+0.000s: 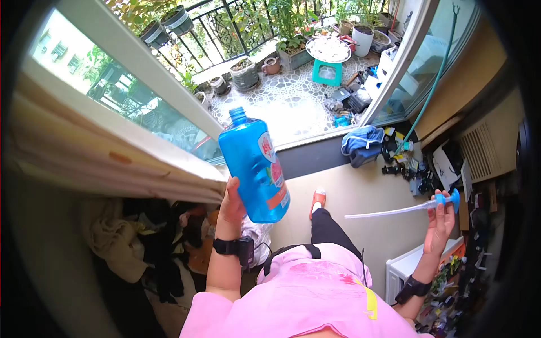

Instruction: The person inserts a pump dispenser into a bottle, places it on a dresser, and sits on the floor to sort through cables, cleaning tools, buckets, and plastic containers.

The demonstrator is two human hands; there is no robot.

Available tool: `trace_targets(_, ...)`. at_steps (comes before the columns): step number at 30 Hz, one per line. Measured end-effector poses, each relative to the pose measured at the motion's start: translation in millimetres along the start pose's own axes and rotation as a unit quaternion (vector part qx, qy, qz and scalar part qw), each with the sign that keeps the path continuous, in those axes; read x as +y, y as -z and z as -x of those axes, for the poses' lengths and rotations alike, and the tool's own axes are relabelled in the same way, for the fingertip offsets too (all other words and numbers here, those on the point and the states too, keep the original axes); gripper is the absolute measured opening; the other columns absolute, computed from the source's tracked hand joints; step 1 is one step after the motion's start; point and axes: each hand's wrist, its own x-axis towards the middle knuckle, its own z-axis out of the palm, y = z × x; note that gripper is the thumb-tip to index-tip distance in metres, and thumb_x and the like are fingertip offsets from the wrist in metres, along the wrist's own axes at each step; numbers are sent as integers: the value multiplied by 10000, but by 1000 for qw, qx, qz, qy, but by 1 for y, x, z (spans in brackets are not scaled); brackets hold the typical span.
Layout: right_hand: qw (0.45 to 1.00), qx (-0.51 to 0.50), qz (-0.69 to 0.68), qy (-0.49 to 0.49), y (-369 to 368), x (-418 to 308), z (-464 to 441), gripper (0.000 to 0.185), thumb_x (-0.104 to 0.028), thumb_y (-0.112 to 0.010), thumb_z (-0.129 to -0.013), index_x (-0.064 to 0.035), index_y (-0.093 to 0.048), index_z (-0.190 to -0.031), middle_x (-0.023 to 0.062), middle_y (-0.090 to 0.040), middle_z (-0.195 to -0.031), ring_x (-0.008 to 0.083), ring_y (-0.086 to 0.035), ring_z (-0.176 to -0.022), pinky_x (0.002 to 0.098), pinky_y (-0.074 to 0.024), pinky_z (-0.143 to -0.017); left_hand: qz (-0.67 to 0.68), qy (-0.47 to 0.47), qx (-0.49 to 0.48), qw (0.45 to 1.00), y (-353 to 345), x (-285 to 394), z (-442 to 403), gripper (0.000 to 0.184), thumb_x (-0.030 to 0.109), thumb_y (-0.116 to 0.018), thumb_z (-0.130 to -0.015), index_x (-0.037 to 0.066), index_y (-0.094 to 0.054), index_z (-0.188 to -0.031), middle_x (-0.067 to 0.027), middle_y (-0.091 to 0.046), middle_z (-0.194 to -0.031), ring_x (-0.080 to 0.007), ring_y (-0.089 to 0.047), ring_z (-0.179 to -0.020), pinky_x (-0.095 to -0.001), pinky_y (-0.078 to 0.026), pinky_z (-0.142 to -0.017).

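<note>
Because the left grip (pixel 231 205) holds the uncapped bottle (pixel 255 169) near centre, tilting could spill any contents; the right grip (pixel 439 226) pinches the pump (pixel 440 198), far right.

The single head camera looks forward and down, close above a pink fabric shirt (pixel 287 293), toward a white-and-grey patterned balcony floor (pixel 298 98) farther off; its dark corners seem unreadable.

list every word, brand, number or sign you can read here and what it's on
No text can be read for certain.
Blue bottle in the left hand: the label has pink and orange patches, but any lettering is too small and blurred.
Pump head in the right hand: none visible.
Pink shirt: reddish marks, no legible letters.
</note>
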Motion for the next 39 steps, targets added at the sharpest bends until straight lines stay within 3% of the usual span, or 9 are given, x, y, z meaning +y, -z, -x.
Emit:
trace_targets(2, 999, -29, -11, -6, -22, -5, -23, 425, -151, -670, -882, -65, -512, -1267, 74, -581, -1229, 117, -582, -1049, 215, -483, -841, 18, -37, 4, 999, -6, -6, -1, 824, 511, -675, -808, 41, -330, -1391, -116, -511, -1292, -248, -540, -1147, -409, -475, -943)
trace_targets(3, 995, -31, 22, -87, -76, 9, -102, 401, -141, -662, -888, -68, -522, -1256, 73, -582, -1230, 114, -583, -1047, 214, -484, -844, 23, 14, 53, 998, 1, 2, -67, 824, 511, -675, -808, 41, -330, -1391, -116, -511, -1292, -248, -540, -1147, -409, -475, -943)
trace_targets(5, 989, -113, 7, -99, -151, 17, -173, 393, -150, -646, -901, -70, -507, -1260, 78, -583, -1222, 108, -586, -1046, 218, -494, -847, -46, -25, 159, 986, 7, 14, -121, 818, 473, -695, -798, 43, -329, -1390, -119, -508, -1279, -246, -542, -1132, -402, -476, -936)
trace_targets(11, 958, -286, 7, -22, -338, 23, -322, 371, -140, -680, -875, -47, -543, -1206, 67, -609, -1168, 102, -580, -978, 235, -482, -807, -229, -134, 244, 933, 10, 101, -274, 917, 375, -787, -727, 31, -288, -1415, -147, -501, -1260, -243, -532, -1127, -386, -477, -923)
trace_targets(18, 992, -121, -2, -19, -411, 91, -427, 361, -122, -654, -891, -54, -531, -1223, 66, -588, -1200, 104, -557, -1010, 239, -473, -828, -459, -83, 326, 822, 131, 143, -471, 1110, 427, -831, -656, -28, -207, -1453, -220, -334, -1414, -310, -379, -1296, -406, -325, -1068)
trace_targets(25, 998, -3, 24, -51, -440, 98, -486, 398, -129, -636, -905, -43, -493, -1266, 78, -556, -1251, 115, -551, -1059, 228, -466, -850, -556, -27, 311, 770, 200, 221, -661, 1160, 518, -826, -601, -41, -246, -1435, -277, -369, -1368, -366, -395, -1281, -433, -339, -1058)
trace_targets(33, 993, 62, 91, -49, -457, 133, -532, 399, -105, -628, -897, -17, -502, -1265, 88, -560, -1236, 115, -533, -1037, 239, -427, -849, -731, 43, 324, 598, 270, 314, -829, 1188, 579, -812, -555, -11, -272, -1434, -277, -415, -1357, -401, -453, -1236, -473, -401, -1005)
trace_targets(35, 988, 99, 113, -43, -464, 146, -543, 410, -110, -634, -894, -18, -501, -1270, 85, -560, -1233, 121, -530, -1051, 243, -421, -859, -768, 106, 345, 529, 278, 340, -874, 1185, 576, -807, -553, 118, -225, -1477, -216, -406, -1388, -384, -433, -1259, -578, -354, -1003)
trace_targets(39, 981, 122, 148, -12, -508, 179, -580, 391, -110, -604, -919, -42, -496, -1288, 65, -544, -1267, 97, -518, -1081, 225, -421, -868, -858, 171, 317, 366, 312, 373, -972, 1181, 535, -825, -539, 159, -204, -1471, -183, -395, -1400, -349, -402, -1284, -675, -281, -981)
